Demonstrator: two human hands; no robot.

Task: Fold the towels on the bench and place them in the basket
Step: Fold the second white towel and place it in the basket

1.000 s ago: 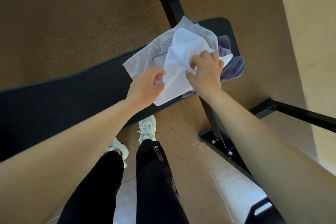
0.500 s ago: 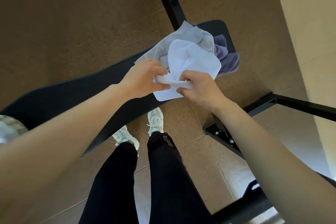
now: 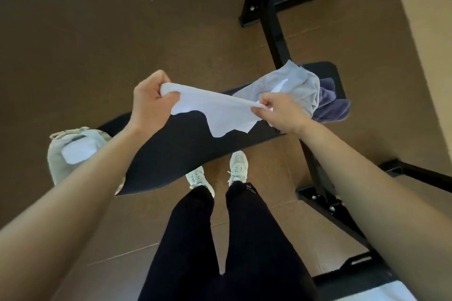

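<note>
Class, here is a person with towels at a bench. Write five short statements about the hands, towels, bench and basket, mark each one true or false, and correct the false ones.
1. The left hand and right hand grip the white towel, stretched between them. True.
2. The white towel lies flat on the bench. False: it hangs in the air above the bench.
3. A grey towel and a purple towel lie on the bench near the right hand. True.
4. The basket holds nothing. False: a folded towel lies in it.
5. The person's shoes are black. False: they are white.
</note>
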